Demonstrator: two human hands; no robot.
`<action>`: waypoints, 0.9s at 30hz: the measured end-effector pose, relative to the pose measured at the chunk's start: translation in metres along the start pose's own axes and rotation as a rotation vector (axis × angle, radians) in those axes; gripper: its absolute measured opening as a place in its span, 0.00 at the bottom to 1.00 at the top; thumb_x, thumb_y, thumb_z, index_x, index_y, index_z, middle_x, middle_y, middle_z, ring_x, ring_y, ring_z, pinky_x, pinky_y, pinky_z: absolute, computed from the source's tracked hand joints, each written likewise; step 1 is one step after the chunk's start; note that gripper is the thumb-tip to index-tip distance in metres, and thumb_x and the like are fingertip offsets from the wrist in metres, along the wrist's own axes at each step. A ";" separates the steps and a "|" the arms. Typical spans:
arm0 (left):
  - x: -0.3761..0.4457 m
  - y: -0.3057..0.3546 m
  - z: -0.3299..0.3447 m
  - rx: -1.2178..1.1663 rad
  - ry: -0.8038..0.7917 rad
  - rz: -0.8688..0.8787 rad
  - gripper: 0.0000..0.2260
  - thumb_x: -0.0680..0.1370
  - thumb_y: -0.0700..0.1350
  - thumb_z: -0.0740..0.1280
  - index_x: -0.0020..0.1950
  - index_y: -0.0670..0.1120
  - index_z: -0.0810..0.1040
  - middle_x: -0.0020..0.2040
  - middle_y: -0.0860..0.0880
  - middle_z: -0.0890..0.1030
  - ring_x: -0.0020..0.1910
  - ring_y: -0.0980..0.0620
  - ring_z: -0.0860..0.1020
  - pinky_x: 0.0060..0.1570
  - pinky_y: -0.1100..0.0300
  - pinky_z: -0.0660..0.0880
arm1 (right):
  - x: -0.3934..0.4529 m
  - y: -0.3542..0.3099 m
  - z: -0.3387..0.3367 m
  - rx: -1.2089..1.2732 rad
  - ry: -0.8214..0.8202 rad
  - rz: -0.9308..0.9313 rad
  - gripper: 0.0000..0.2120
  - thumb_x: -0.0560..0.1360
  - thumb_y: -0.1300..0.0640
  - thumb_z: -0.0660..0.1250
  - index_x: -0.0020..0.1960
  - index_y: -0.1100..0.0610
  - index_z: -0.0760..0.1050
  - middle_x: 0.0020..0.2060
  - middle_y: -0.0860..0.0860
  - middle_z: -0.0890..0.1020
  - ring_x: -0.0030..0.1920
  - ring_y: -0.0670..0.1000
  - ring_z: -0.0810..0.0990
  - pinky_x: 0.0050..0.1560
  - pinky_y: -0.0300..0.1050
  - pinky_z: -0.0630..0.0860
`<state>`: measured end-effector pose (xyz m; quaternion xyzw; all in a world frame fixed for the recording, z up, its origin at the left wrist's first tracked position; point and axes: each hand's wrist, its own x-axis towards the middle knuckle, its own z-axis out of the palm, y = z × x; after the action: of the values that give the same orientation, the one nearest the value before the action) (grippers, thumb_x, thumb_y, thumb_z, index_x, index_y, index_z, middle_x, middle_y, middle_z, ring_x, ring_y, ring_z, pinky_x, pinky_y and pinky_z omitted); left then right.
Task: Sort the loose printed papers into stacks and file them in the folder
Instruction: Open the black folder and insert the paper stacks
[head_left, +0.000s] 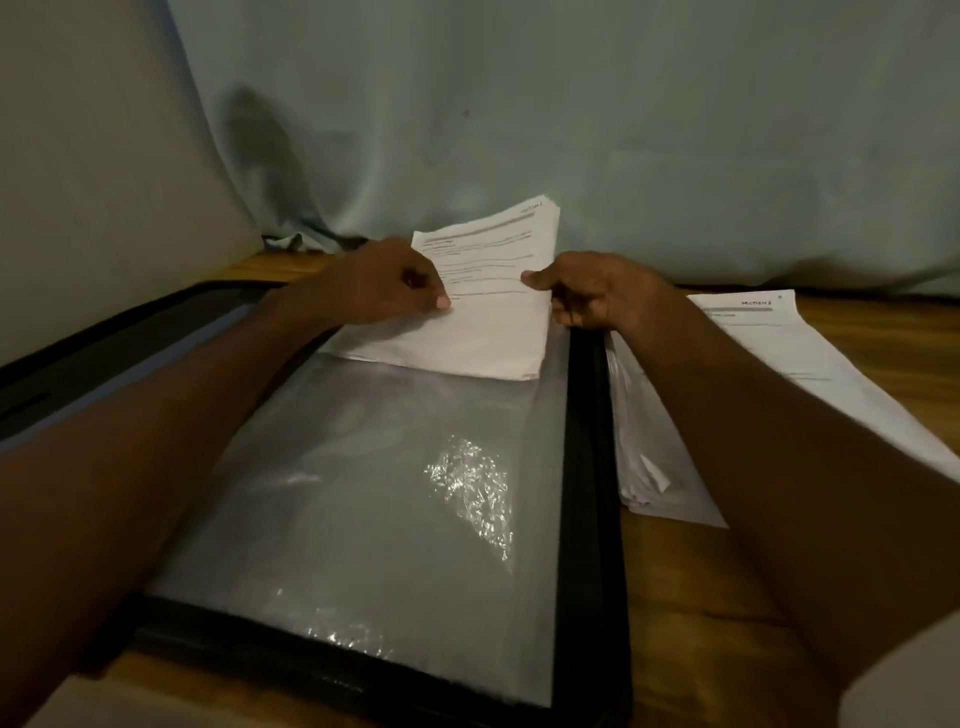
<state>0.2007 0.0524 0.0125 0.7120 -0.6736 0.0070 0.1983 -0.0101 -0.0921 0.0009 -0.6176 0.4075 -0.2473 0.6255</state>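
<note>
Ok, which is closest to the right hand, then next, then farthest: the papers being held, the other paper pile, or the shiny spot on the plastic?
1. The held papers: the right hand pinches their right edge.
2. The other paper pile: on the table just right of the folder.
3. The shiny spot: lower down on the plastic sleeve, toward the person.

two paper stacks (493, 291) (779, 395), one folder (587, 467), two hands (384, 286) (597, 291)

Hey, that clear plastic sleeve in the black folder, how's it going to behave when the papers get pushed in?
The plastic sleeve looks thin and crinkled, so it will probably buckle rather than stay flat. Its glossy glare suggests a slick surface, so the paper stack should slide easily. It likely needs holding open, as the right hand grips near its edge.
</note>
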 end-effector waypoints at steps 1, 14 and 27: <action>-0.001 -0.003 0.002 -0.028 0.011 0.000 0.04 0.76 0.47 0.76 0.49 0.48 0.87 0.45 0.52 0.87 0.47 0.52 0.83 0.53 0.55 0.79 | -0.002 -0.002 -0.002 -0.003 -0.028 0.008 0.12 0.80 0.64 0.68 0.63 0.58 0.77 0.48 0.51 0.85 0.36 0.45 0.85 0.29 0.36 0.78; -0.004 -0.030 0.015 -0.139 0.140 -0.026 0.01 0.74 0.49 0.76 0.42 0.56 0.86 0.42 0.59 0.85 0.44 0.64 0.81 0.54 0.57 0.79 | 0.008 -0.001 0.001 0.028 -0.009 -0.063 0.18 0.80 0.67 0.67 0.69 0.61 0.76 0.61 0.54 0.84 0.53 0.52 0.84 0.44 0.45 0.84; 0.005 0.008 0.018 -0.262 0.196 0.094 0.05 0.76 0.52 0.75 0.48 0.53 0.87 0.44 0.56 0.86 0.43 0.61 0.81 0.48 0.64 0.76 | 0.004 -0.006 0.001 0.036 0.020 -0.046 0.16 0.79 0.63 0.69 0.67 0.58 0.78 0.58 0.54 0.85 0.50 0.51 0.85 0.39 0.44 0.84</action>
<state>0.1891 0.0424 -0.0010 0.6438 -0.6786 -0.0024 0.3535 -0.0059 -0.0951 0.0058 -0.6129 0.3949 -0.2749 0.6268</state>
